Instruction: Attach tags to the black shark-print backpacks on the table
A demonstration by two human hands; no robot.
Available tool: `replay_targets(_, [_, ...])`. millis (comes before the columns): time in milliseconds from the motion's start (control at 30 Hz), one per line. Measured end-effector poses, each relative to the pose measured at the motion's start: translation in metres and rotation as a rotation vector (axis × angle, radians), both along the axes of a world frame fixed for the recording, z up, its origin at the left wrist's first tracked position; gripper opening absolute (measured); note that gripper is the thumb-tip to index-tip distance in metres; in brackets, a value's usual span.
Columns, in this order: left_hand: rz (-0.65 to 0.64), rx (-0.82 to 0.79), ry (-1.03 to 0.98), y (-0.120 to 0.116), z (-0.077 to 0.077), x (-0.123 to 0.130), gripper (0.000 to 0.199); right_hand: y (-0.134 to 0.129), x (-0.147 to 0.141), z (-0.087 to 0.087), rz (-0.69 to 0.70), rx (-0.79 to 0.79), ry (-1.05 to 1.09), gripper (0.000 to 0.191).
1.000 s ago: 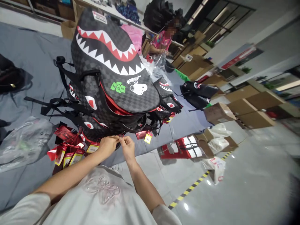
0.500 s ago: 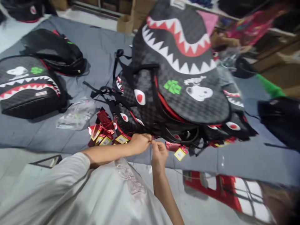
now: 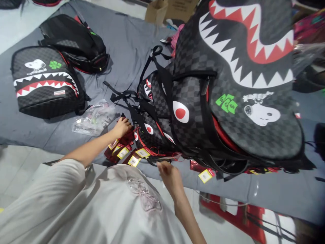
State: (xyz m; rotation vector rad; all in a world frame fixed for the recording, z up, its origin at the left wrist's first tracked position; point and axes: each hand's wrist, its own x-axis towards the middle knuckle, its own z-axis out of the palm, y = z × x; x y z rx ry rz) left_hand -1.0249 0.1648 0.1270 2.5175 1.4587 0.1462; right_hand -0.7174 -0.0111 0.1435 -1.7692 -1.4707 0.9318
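Observation:
My left hand rests on the bunch of red tags with yellow-edged labels, its fingers curled at their top; whether it grips one I cannot make out. My right hand is raised near the table edge, thumb and fingers pinched together, below the stacked bags; anything between the fingertips is too small to name. The large black checkered backpack with shark teeth and a white dog print lies on smaller black bags. One more red tag hangs under it.
Two black backpacks, one with shark teeth and one behind, lie on the grey cloth. A clear plastic packet is beside the tags. A red and white object is below the table edge, and a cardboard box stands behind.
My hands have parted: the left moved away from the right onto the bunch of red tags, while the right stayed near the bags' lower edge. The view has shifted, and the large backpack appears closer.

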Motion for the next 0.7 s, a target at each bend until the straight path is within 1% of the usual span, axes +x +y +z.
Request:
replay_targets(67, [-0.037,-0.002,0.032,0.007,-0.008,0.0,0.021,0.025,-0.036,0.006,0.239,0.036,-0.041,0.026])
replay_targets(100, [-0.054,-0.001,0.045,0.009,-0.009,0.0,0.023,0.04,-0.055,0.008,0.311,0.059,-0.071,0.022])
replay_targets(133, [-0.072,0.0,0.056,0.01,-0.008,0.0,0.023,0.057,-0.074,0.008,0.35,0.09,-0.114,0.019])
replay_targets(167, [-0.095,0.003,0.067,0.01,-0.005,0.0,0.023,0.074,-0.092,0.007,0.383,0.117,-0.177,0.021])
replay_targets(233, [-0.163,0.024,0.096,0.007,0.006,-0.004,0.023,0.104,-0.124,0.001,0.452,0.154,-0.359,0.031])
replay_targets(267, [-0.204,0.04,0.111,0.005,0.012,-0.007,0.023,0.116,-0.136,-0.003,0.487,0.158,-0.448,0.033])
replay_targets(333, [-0.263,0.078,0.135,-0.002,0.024,-0.015,0.024,0.132,-0.154,-0.013,0.54,0.139,-0.57,0.03])
replay_targets(400, [-0.255,0.118,0.147,-0.009,0.031,-0.025,0.025,0.138,-0.163,-0.021,0.563,0.117,-0.609,0.029])
replay_targets(467, [-0.218,0.157,0.155,-0.014,0.032,-0.037,0.029,0.138,-0.166,-0.025,0.554,0.107,-0.627,0.032])
replay_targets(600, [-0.187,0.176,0.122,-0.016,0.028,-0.05,0.032,0.135,-0.169,-0.02,0.549,0.096,-0.662,0.031])
replay_targets(700, [-0.194,0.15,0.091,-0.016,0.028,-0.047,0.032,0.133,-0.171,-0.015,0.537,0.108,-0.669,0.025])
